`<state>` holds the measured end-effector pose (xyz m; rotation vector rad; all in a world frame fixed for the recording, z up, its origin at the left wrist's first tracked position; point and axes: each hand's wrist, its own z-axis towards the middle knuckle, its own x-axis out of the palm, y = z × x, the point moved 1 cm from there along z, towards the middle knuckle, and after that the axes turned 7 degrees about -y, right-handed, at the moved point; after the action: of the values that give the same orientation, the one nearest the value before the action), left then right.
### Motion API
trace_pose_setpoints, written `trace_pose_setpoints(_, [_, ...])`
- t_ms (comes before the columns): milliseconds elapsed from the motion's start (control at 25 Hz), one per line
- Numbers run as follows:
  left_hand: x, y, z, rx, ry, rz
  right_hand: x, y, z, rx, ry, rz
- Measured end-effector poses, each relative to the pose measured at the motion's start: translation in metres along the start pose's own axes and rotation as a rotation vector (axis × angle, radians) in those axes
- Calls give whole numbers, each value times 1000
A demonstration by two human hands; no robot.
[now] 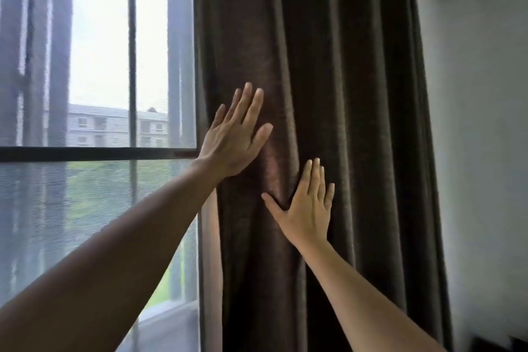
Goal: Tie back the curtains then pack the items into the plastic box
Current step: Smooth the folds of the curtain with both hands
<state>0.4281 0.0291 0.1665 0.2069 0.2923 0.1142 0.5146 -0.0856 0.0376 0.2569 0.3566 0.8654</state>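
Flatly, left hand [234, 137] and right hand [310, 208] press curtain [343, 66] beside the window [100, 51].

A home room — curtain [328, 123], window [100, 66], white wall [480, 123].

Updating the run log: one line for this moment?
curtain: bunched, untied | left hand: flat on curtain | right hand: flat on curtain

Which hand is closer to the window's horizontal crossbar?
Left. The left hand presses flat on the curtain right beside the end of the crossbar; the right hand lies flat on the curtain, lower and farther right.
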Motion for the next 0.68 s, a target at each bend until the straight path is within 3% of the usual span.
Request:
trace_pose_setpoints(120, [44, -16, 12, 85, 35, 5, 13, -25, 1, 112, -52, -58])
trace_pose_setpoints(280, [100, -33, 32, 22, 52, -142, 25, -74, 2, 226, -62, -103])
trace_pose_setpoints(680, [255, -115, 95, 59, 59, -527, 62, -227, 55, 270, -130, -235])
